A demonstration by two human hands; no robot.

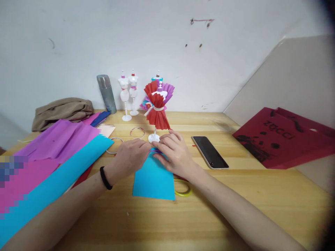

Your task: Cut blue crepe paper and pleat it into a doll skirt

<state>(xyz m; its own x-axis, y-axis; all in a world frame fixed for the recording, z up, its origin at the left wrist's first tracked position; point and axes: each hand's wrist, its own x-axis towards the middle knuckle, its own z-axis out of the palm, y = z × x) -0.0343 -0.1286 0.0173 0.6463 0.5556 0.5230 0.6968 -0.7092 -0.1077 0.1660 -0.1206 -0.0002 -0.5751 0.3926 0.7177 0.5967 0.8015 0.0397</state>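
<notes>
A blue paper sheet [154, 179] lies on the wooden table. My left hand [133, 156], fingers curled, is at its top edge, closed on something purple and thin, mostly hidden. Beside it my right hand [172, 151] has its fingers bent and somewhat spread over the same edge, the thumb below the purple piece [157, 150]; whether it grips the piece is unclear. Just beyond both hands stands a small white mannequin [160, 93] in a pleated red paper dress [158, 116], with a purple pleated fan [169, 92] at one shoulder and a white band round the waist.
Coloured paper [60, 139], a brown cloth [62, 109] and a flask [107, 96] are at left. More mannequins [125, 94] stand behind. Tape rolls [137, 132] lie nearby, a yellow ring [184, 192] by the sheet. At right are a phone [210, 152] and a red bag [282, 139].
</notes>
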